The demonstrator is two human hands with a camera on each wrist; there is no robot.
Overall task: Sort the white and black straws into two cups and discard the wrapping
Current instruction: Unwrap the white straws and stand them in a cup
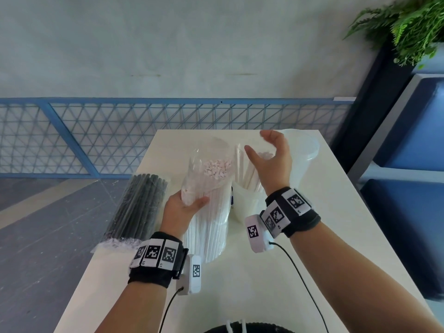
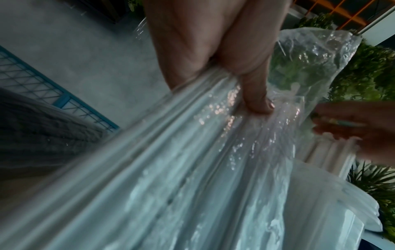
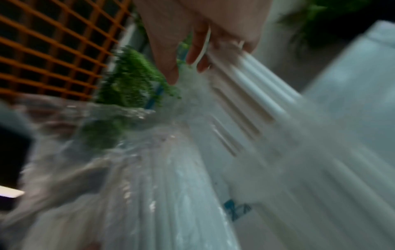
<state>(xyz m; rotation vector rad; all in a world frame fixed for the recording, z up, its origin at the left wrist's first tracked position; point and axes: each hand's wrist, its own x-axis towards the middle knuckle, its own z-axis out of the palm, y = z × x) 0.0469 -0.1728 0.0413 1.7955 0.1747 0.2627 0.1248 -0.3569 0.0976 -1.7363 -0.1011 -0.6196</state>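
Left hand (image 1: 182, 207) grips the bagged white straws (image 1: 206, 188) upright; right hand (image 1: 271, 159), fingers spread, seems to release straws into the cup (image 1: 242, 207) below: keep bundles small.

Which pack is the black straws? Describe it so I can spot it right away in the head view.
Start at the white table and go to its left edge, beside the left hand. There the pack of black straws lies flat in clear wrapping, untouched. It is the only dark bundle: the pack of white straws next to it is gripped by that hand, and the rest are white straws in a cup.
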